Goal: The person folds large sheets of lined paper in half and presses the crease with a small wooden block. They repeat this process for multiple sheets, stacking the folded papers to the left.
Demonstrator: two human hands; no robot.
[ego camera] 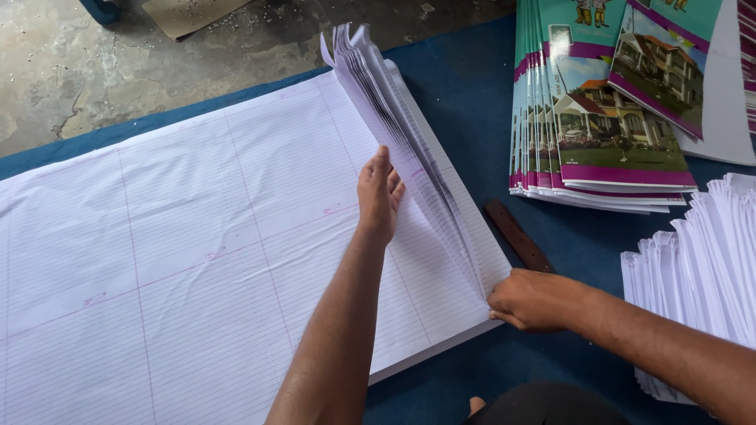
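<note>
Pinching lifted sheet bundle (409,157) corner: right hand (535,299); left hand (379,193) flat; edge runs away.

To my upper right on the blue mat lies a fanned stack of glossy rectangular printed covers (598,118), teal and purple with a picture of red-roofed houses on a green lawn. A second overlapping pile of the same covers (669,63) sits just beyond it, at the frame's edge.

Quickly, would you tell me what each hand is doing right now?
Left hand: open, flat against the lifted sheets.
Right hand: closed, pinching the sheets' corner.
</note>
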